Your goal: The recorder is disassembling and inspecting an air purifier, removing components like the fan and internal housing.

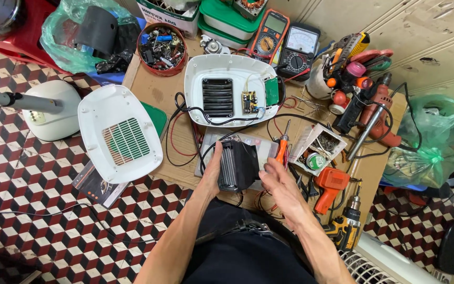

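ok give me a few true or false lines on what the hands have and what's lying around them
1. The left hand holds a black finned block. True.
2. The right hand grips the orange-handled screwdriver. False: its grip is open beside the block, and the screwdriver lies on the board.
3. The open white casing shows a small circuit board inside. True.
4. The white grille cover sits on top of the casing. False: it lies apart, to the left.
5. Two multimeters lie beyond the casing. True.
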